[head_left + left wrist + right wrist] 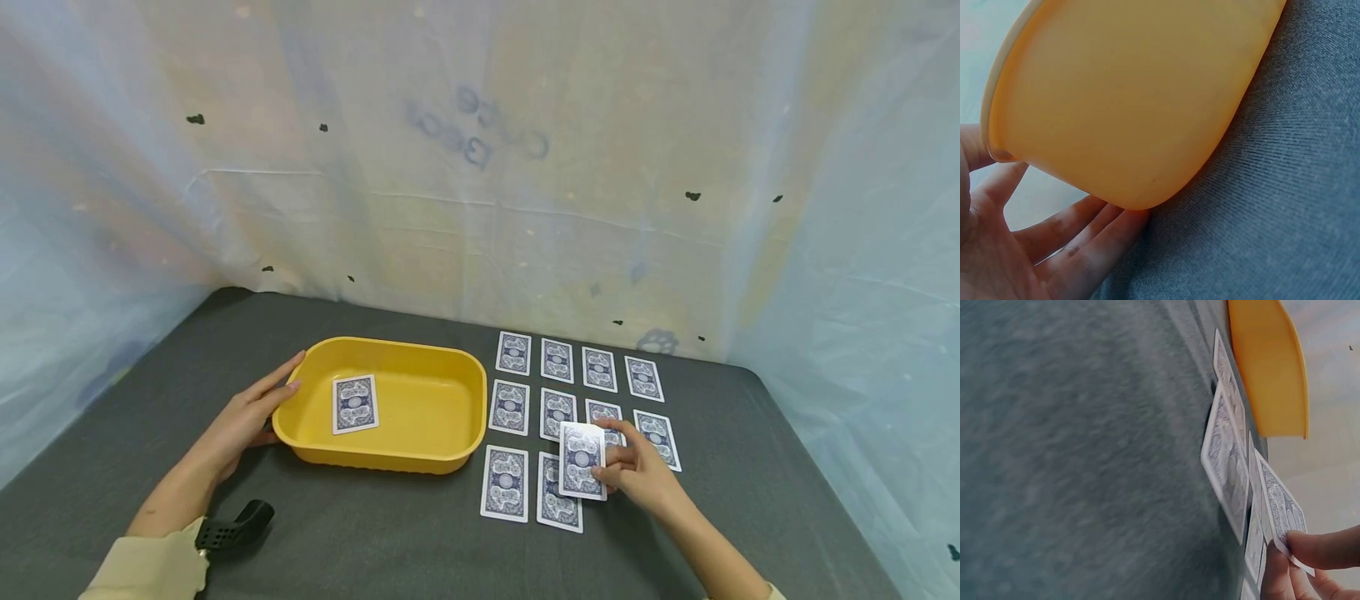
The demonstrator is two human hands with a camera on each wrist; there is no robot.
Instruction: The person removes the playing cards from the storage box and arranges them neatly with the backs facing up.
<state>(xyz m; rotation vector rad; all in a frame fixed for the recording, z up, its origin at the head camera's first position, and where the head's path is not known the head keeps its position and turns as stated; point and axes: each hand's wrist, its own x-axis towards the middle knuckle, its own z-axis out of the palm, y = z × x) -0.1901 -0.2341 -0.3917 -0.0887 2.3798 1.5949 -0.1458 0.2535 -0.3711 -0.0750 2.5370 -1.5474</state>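
My right hand [637, 471] pinches a playing card [582, 462] between thumb and fingers. The card is face down, with a blue-and-white patterned back, and is raised over the other cards. In the right wrist view the thumb [1329, 549] presses on the pinched card [1280, 506]. My left hand [236, 425] rests at the left end of a yellow tray [378, 457]. Its fairly straight fingers [1094, 250] touch the outer wall of the tray [1129, 112] in the left wrist view. One card [355, 405] lies face down inside the tray.
Face-down cards [504, 483] lie in rows right of the tray. The held card partly covers a front-row card [558, 508] and a middle-row card [606, 412]. Dark cloth [375, 542] covers the table; a pale sheet [480, 233] hangs behind it.
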